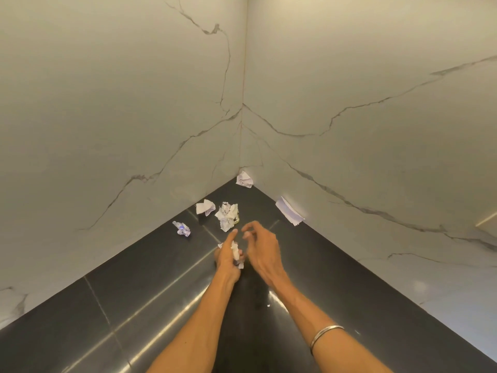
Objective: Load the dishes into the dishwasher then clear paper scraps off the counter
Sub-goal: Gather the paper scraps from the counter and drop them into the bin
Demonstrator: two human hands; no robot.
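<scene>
I see warm, even light from above, brightest toward twelve o'clock. The glossy black counter (150, 300) throws streaky glare toward six. Wide-angle bending warps the edges, and the right hand (262, 247) looks motion-blurred.

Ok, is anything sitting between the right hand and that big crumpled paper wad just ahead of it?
Nothing visible. The right hand hovers just short of the big crumpled wad, with only bare dark counter between them. The left hand, already holding scraps, sits beside it, not in the path.
</scene>
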